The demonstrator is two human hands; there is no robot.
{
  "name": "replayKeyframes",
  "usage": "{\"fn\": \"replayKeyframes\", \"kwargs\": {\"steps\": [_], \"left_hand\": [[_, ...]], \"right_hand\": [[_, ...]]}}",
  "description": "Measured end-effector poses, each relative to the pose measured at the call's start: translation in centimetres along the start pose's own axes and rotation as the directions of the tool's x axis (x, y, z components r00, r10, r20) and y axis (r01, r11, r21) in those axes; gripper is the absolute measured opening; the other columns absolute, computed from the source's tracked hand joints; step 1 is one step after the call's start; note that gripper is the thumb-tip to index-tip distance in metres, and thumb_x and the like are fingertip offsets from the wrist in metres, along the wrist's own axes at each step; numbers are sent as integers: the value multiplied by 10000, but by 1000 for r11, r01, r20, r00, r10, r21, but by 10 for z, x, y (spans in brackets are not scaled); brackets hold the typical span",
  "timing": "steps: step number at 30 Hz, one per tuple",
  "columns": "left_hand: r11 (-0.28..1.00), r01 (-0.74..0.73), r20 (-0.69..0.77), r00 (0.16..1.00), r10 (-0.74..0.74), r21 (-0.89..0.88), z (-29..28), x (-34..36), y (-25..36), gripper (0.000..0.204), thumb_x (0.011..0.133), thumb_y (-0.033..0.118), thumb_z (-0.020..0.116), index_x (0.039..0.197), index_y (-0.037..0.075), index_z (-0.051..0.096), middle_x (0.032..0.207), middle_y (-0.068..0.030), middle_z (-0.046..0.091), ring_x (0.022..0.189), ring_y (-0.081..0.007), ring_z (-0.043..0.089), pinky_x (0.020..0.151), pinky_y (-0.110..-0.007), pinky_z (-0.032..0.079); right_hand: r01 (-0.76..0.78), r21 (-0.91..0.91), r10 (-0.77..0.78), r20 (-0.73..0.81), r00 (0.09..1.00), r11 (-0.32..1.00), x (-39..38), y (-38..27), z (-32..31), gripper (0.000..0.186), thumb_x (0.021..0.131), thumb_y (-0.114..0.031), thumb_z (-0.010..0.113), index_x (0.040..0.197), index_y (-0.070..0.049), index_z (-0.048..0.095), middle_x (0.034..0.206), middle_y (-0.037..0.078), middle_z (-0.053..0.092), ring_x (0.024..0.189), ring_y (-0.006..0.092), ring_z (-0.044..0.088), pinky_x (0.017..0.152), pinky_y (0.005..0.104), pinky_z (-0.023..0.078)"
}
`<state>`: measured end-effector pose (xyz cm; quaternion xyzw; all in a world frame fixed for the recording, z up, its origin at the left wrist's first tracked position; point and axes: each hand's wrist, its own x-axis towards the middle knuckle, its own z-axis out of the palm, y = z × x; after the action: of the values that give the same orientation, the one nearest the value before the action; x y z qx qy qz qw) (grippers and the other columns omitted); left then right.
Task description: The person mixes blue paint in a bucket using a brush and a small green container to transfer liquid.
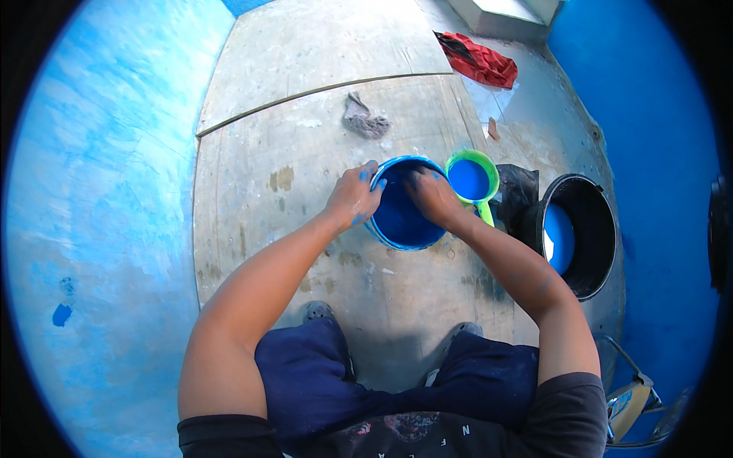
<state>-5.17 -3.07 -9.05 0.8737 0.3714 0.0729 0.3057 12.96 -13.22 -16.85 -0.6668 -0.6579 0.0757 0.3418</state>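
Past the shoes (318, 310), I see a bucket (393, 243) on the board (244, 214), nearer its right edge. The left hand (356, 198) is clamped on the bucket's rim; the right hand (437, 200) reaches inside, and I can't tell if it grips anything. A tub (597, 237) of blue paint (563, 233) stands to the right, a dipper (495, 180) just beside the bucket. A rag (366, 124) lies toward the board's far edge, a red cloth (490, 66) past its far right corner.
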Motion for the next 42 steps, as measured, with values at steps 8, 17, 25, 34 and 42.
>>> {"fn": "replayKeyframes", "kwargs": {"steps": [8, 17, 25, 34, 42], "left_hand": [[998, -40, -73, 997, 36, -51, 6, 3, -1, 226, 962, 232, 610, 1030, 19, 579, 881, -248, 668, 818, -453, 634, 740, -493, 499], [999, -33, -76, 997, 31, -27, 2, 7, -3, 235, 961, 248, 612, 1032, 26, 580, 899, -258, 671, 876, -472, 635, 764, -506, 504], [1000, -6, -69, 998, 5, -17, 10, 10, 12, 257, 965, 262, 596, 1093, 40, 608, 972, -263, 678, 945, -473, 638, 816, -506, 516], [1000, -10, -12, 1000, 10, 3, 7, 7, 13, 266, 968, 256, 581, 1088, 20, 604, 999, -276, 671, 961, -474, 634, 842, -520, 503], [1000, -3, -35, 999, 4, 28, 4, 6, 12, 234, 975, 257, 565, 1044, 35, 589, 970, -272, 665, 940, -489, 625, 817, -528, 493]], "right_hand": [[-192, 72, 131, 500, 856, 979, -9, -22, 0, 218, 920, -167, 604, 862, 37, 656, 852, 279, 653, 862, 458, 647, 781, 529, 526], [79, -289, -16, 216, 976, 954, -16, -17, 4, 177, 900, -120, 568, 817, -25, 693, 864, 222, 682, 855, 376, 685, 758, 484, 570], [-127, 138, 109, 131, 985, 982, 1, -8, 14, 123, 851, -104, 630, 796, -4, 677, 918, 247, 698, 891, 424, 683, 811, 510, 562], [-205, -24, 189, 507, 841, 978, -2, -37, 0, 166, 868, -88, 611, 881, 54, 697, 961, 273, 699, 947, 423, 688, 802, 516, 559], [-80, -162, 101, 128, 987, 984, -8, -19, -3, 130, 850, -50, 585, 848, 24, 693, 910, 282, 701, 922, 402, 702, 800, 491, 567]]}}
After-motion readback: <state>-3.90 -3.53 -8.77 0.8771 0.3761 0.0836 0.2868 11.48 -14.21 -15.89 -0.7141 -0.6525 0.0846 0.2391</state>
